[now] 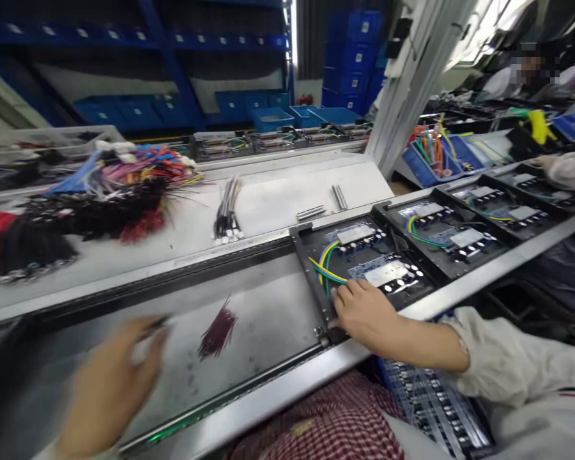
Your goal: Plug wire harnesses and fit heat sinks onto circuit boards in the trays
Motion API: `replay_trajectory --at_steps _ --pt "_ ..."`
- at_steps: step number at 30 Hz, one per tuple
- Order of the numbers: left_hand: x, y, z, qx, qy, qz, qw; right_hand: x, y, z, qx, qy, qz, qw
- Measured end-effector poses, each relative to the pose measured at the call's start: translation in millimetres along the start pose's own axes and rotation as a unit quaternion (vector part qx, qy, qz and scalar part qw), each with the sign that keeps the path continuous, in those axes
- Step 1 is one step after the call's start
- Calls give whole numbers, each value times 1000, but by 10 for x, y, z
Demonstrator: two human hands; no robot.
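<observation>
My left hand (108, 377), smeared by motion, is over the grey conveyor bed at the lower left. Its thumb and fingers curl around a small dark thing too blurred to name. To its right, a bundle of thin dark red wires (218, 331) lies on the bed. My right hand (368, 317) has its fingers bent over the near left edge of a black tray (311, 271). Two circuit boards with pale metal plates (387, 273) sit in that tray. Yellow, green and blue wires (333, 275) arch from the boards beside my fingers.
More black trays with boards (467, 237) continue along the line to the right. Cable bundles (100, 198), grey-white leads (229, 211) and metal strips (311, 213) lie on the white shelf behind. A metal post (412, 96) rises at the back; people stand at the far right.
</observation>
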State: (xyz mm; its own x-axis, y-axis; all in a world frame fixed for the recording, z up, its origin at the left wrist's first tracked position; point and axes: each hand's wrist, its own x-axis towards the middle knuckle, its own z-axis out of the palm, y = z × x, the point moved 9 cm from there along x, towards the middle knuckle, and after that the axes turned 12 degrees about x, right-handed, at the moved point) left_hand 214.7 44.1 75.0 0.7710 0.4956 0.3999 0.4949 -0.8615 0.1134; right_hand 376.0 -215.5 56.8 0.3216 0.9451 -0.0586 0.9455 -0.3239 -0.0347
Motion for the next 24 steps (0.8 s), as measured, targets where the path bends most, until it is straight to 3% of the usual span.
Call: replay_trajectory --at_steps 1,2,4,5,7,9,12,14,16,18,19,21,24 --pt "151 615 204 -47 -29 141 988 -103 105 64 8 22 26 999" --pt "219 1208 382 -93 -55 276 955 -166 141 132 23 38 38 998" --pt "291 2060 632 -147 -63 437 885 -199 102 239 60 67 52 995" --pt "323 2332 728 -164 -62 479 860 -188 63 270 76 84 63 992" --pt "374 2611 867 -184 -70 516 834 -143 -27 289 98 116 81 985" --pt "390 2611 918 -185 -81 521 829 -93 -103 249 114 141 65 981" --pt "331 2330 826 -169 -79 516 836 -90 36 85 164 165 4 972" --pt "261 2075 712 -153 -69 509 844 -184 487 -66 195 212 46 957" --pt "207 1819 606 -129 -56 496 857 -355 1104 -137 189 266 176 929" --pt "209 1595 526 -102 -41 484 868 -391 1476 58 205 197 255 924" --pt "259 1496 502 -87 -35 473 876 -363 1537 210 245 144 266 921" --pt "525 1293 542 -31 -45 420 906 -268 1423 456 346 62 239 905" --pt "1235 920 759 100 -95 283 949 -246 1031 544 463 16 147 874"
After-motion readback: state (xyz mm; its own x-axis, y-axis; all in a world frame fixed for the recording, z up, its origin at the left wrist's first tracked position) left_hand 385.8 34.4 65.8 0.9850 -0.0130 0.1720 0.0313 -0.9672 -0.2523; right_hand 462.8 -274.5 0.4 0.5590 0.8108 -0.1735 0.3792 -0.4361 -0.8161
